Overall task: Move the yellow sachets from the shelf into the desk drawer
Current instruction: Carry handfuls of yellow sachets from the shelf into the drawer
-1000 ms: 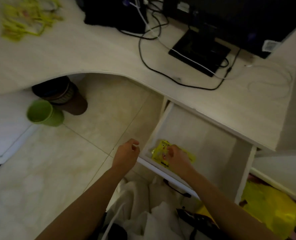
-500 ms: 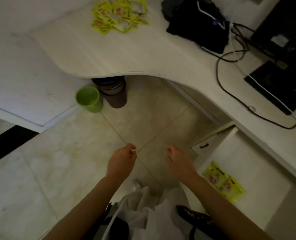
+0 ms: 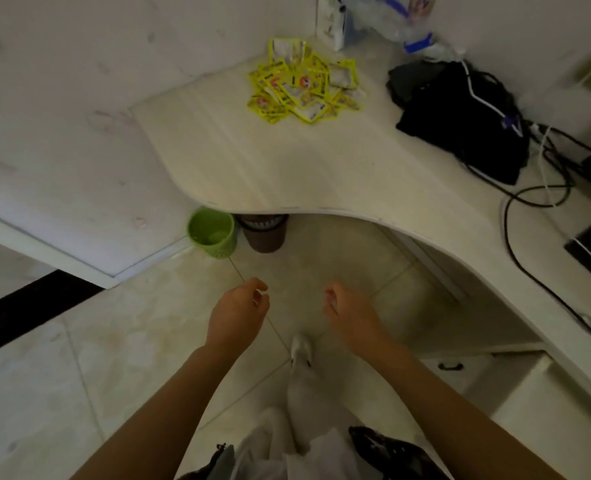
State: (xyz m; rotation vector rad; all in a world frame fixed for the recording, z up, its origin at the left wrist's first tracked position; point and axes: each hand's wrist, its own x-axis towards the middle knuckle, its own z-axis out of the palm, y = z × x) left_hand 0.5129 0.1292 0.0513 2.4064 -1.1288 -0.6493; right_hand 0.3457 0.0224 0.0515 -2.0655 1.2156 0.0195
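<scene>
From the head camera, looking down, both arms reach out over the tiled floor (image 3: 120,341). The left hand (image 3: 236,311) has its fingers loosely curled, with the thumb close to the first finger, and it holds nothing. The right hand (image 3: 351,313) is the same, fingers softly bent and nothing in it. The two hands hang in the air near each other, well apart from the desk top. The yellow sachets (image 3: 304,86) lie in a messy pile on the pale desk surface (image 3: 252,161), far back near the wall corner. Some lie flat and some stick up or lean on others. To the right of the pile is a black bag (image 3: 460,123) with cables (image 3: 529,202) running off it. Under the desk edge stand a green cup (image 3: 212,232) and a brown pot (image 3: 264,233), just beside each other. The drawer (image 3: 536,403) shows at the lower right, pulled open, but its inside is mostly cut off, so I cannot tell what is in it. The sachets look thin, light and bendy, and I think they are shiny and slippery, so a big handful could slide out. It may be best to pinch a few by their flat edges, or scoop under the pile with both hands.
</scene>
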